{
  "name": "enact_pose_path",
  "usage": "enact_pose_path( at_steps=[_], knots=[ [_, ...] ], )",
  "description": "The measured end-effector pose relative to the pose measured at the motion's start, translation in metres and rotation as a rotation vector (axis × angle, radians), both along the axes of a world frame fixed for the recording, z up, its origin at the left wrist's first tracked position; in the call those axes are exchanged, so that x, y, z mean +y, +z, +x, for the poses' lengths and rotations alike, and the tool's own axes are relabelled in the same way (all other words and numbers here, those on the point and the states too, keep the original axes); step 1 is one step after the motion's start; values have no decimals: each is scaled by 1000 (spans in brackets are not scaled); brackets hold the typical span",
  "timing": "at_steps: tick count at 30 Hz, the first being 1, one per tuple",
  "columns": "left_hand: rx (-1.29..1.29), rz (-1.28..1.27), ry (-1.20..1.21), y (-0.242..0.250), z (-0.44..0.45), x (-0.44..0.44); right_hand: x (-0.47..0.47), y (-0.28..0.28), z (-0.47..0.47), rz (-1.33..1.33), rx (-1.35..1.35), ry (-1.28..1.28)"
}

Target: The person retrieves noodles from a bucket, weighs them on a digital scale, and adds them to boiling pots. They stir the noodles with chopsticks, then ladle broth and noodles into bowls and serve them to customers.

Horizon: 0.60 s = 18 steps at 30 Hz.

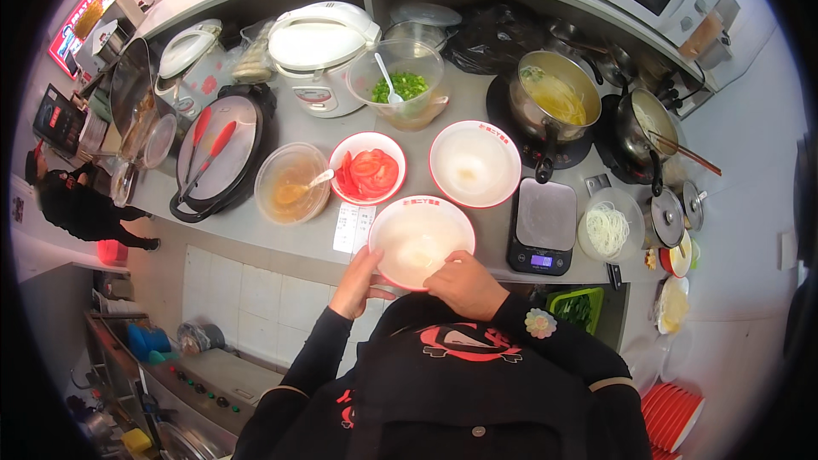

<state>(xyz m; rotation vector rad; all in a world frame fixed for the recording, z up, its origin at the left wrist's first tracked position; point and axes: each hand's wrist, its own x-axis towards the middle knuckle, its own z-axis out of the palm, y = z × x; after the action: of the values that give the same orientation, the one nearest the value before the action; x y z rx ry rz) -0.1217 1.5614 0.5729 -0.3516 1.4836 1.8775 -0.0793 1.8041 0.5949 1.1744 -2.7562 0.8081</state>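
A white bowl with a red rim [415,230] is at the counter's front edge, held from both sides; a little pale matter shows in its bottom. My left hand [364,281] grips its left side, while the fingers of my right hand [466,284] curl over its near right rim. Just beyond stands a second red-rimmed bowl [475,163] with a small brownish patch inside. Tomato slices [370,169] fill a smaller bowl at the left. Beside that, a plastic tub of brown sauce [291,185] holds a spoon. A printed paper slip [350,228] lies left of my bowl.
A kitchen scale [544,223] and a tub of white noodles [607,230] stand to the right. Behind them, a pot of yellow broth [556,96] and a noodle pan with chopsticks [648,118] sit on cookers. Chopped scallions [406,86] and a rice cooker [323,57] stand behind. Another person [77,198] is far left.
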Motion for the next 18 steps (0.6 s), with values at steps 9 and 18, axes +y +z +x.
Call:
enact_pose_path(
  at_steps=[9, 18],
  knots=[
    [115, 30, 158, -7, -2, 6, -3, 11, -16, -20, 143, -79],
    [89, -15, 274, -25, 10, -7, 261, 56, 44, -608, 4, -1181]
  ],
)
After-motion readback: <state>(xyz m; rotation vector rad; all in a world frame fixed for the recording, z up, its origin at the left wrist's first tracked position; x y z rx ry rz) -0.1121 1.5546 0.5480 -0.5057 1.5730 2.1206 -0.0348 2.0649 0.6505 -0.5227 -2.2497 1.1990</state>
